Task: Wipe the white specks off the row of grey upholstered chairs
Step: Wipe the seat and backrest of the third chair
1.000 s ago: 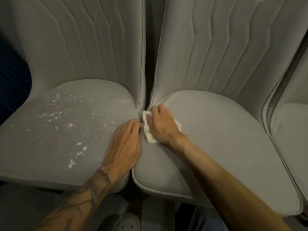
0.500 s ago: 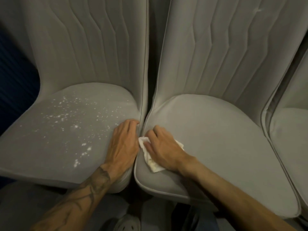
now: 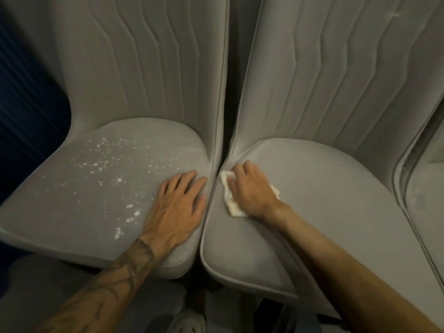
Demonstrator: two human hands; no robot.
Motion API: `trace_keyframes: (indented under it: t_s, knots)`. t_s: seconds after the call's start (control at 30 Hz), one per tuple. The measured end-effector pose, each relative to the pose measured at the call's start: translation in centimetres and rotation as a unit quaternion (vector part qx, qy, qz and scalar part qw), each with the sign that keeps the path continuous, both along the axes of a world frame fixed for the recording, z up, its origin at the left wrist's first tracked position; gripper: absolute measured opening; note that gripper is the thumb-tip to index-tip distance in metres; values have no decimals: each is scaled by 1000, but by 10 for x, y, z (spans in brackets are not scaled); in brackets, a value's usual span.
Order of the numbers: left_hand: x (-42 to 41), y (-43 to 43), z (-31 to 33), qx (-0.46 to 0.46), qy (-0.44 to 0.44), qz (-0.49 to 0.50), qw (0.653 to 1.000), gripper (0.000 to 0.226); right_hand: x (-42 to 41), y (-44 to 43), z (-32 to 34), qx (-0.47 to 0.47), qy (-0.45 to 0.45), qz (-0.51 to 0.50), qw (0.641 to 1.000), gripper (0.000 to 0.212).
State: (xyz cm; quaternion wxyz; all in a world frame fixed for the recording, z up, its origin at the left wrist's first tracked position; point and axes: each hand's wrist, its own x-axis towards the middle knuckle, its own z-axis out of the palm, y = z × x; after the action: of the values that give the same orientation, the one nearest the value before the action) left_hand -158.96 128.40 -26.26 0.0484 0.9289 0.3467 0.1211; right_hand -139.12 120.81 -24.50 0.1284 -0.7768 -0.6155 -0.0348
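Two grey upholstered chairs stand side by side. The left chair's seat (image 3: pixel 79 203) carries several white specks (image 3: pixel 103 162) across its middle and front. My left hand (image 3: pixel 177 207) lies flat, fingers apart, on that seat's right edge. The middle chair's seat (image 3: pixel 331 207) looks free of specks. My right hand (image 3: pixel 252 191) presses a crumpled white cloth (image 3: pixel 231 200) onto this seat's left rear corner, close to the gap between the chairs.
A third grey chair (image 3: pixel 425 193) shows at the right edge. A dark blue surface (image 3: pixel 26 111) lies left of the left chair. A white shoe (image 3: pixel 187 323) and grey floor appear below the seats. The quilted backrests (image 3: pixel 153 68) rise behind.
My right hand slid the cloth toward the seat's front, then back to the rear corner by the gap. My left hand stayed flat on the left seat's edge.
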Motion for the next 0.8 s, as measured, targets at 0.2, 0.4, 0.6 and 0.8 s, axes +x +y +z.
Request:
trace_keyframes:
  t_s: [0.2, 0.4, 0.6, 0.8]
  knots:
    - [-1, 1, -1, -17, -4, 4, 1000, 55, -40, -41, -18, 51, 21, 127, 990, 22]
    - [-1, 2, -2, -18, -2, 7, 1000, 52, 9, 13, -1, -5, 0, -7, 1000, 32]
    - [-1, 4, -5, -16, -2, 6, 1000, 54, -41, -33, -17, 38, 51, 99, 993, 29]
    - [-1, 3, -4, -13, -6, 6, 1000, 52, 11, 15, 0, -11, 24, 4, 1000, 33]
